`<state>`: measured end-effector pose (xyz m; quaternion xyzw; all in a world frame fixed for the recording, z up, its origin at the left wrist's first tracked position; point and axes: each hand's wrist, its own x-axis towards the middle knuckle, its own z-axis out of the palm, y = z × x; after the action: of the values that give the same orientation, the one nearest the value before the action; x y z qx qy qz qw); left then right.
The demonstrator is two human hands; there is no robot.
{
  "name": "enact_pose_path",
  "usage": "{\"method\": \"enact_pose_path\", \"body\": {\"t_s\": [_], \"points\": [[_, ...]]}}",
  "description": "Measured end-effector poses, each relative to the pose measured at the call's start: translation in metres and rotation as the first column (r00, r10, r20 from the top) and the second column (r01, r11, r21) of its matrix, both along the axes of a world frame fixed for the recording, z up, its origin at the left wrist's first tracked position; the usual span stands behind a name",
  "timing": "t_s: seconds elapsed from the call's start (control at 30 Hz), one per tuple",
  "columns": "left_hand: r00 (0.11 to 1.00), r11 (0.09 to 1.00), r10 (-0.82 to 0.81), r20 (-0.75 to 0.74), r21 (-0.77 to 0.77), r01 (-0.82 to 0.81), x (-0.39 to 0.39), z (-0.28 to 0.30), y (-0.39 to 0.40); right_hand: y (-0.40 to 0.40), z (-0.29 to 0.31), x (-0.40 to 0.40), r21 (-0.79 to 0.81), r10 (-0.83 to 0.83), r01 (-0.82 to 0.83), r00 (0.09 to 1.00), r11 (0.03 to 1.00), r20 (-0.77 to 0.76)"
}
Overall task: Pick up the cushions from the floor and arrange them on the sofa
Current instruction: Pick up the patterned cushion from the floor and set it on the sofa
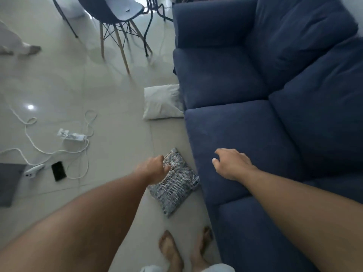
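A blue-and-white patterned cushion [173, 183] lies flat on the tiled floor against the front of the dark blue sofa [255, 134]. My left hand [154, 169] is over the cushion's upper left corner, fingers curled at its edge; whether it grips the cushion is unclear. My right hand [232, 163] hovers over the sofa's front seat edge, fingers apart and holding nothing. A white cushion [162, 103] lies on the floor farther ahead, touching the sofa's base. The sofa seats carry no loose cushions.
White cables and a power strip [72, 135] sprawl on the floor at left, with a black phone [58, 171] and a white device [33, 170]. A chair with wooden legs [115, 26] stands ahead. Another person's feet [21, 49] are at far left. My bare feet [184, 250] stand below.
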<state>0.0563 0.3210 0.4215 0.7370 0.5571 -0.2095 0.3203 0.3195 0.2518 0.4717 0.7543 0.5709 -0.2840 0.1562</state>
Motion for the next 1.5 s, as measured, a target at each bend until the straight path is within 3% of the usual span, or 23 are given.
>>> {"method": "enact_pose_path", "body": {"t_s": [0.17,0.33,0.47,0.63,0.93,1.13,1.4,1.5], "points": [[0.998,0.997,0.053,-0.018,-0.053,-0.054,-0.027,-0.025,0.011,0.038,-0.024,-0.029,-0.064,0.055,-0.059,0.997,0.996,-0.059],[0.967,0.961,0.253,-0.005,-0.11,-0.252,-0.042,-0.059,0.019,0.079,-0.065,-0.046,-0.12,0.207,-0.219,0.973,0.968,-0.103],[0.895,0.88,0.444,-0.033,-0.172,-0.443,-0.053,-0.09,0.018,0.109,-0.102,-0.057,-0.166,0.155,-0.184,0.972,0.969,-0.175],[0.847,0.814,0.53,-0.032,-0.263,-0.519,-0.05,-0.138,0.018,0.133,-0.159,-0.067,-0.238,0.114,-0.174,0.962,0.956,-0.247],[0.75,0.694,0.66,-0.046,-0.345,-0.632,-0.053,-0.264,0.019,0.15,-0.294,-0.108,-0.342,-0.122,0.027,0.958,0.939,-0.258],[0.727,0.664,0.684,-0.054,-0.367,-0.652,-0.062,-0.363,0.019,0.148,-0.403,-0.121,-0.38,-0.223,0.12,0.945,0.917,-0.239],[0.726,0.631,0.677,-0.121,-0.412,-0.657,-0.085,-0.497,-0.015,0.135,-0.549,-0.105,-0.423,-0.353,0.281,0.93,0.861,-0.101],[0.679,0.593,0.721,-0.141,-0.382,-0.709,-0.09,-0.529,-0.024,0.136,-0.581,-0.102,-0.406,-0.422,0.365,0.905,0.838,-0.057]]}}
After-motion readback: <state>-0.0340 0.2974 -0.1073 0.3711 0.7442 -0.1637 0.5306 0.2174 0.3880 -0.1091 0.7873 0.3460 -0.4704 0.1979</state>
